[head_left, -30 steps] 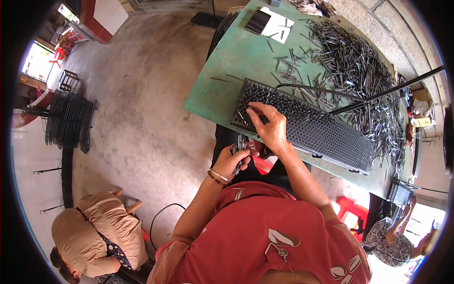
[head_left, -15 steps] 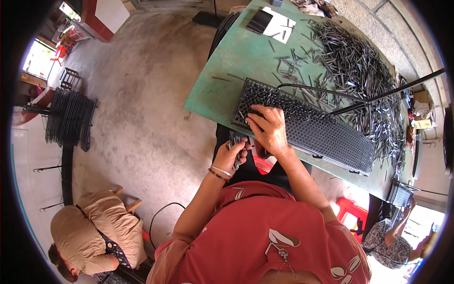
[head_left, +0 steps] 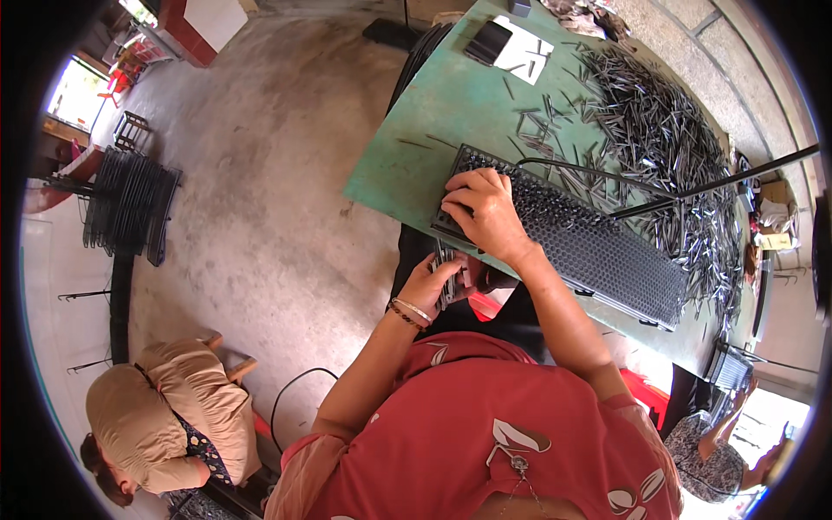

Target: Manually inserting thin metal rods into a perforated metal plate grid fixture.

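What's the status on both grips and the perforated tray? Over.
Left grip holding slim dark pieces. Right grip at left end of tray. Black rod slants over tray's far edge, clear of grips.

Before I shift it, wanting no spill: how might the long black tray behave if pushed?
The long black tray would probably slide rather than tip, lying low and flat on the green table. It looks stiff, with no visible sag. Its left part may be heavier, since dark pieces crowd that end.
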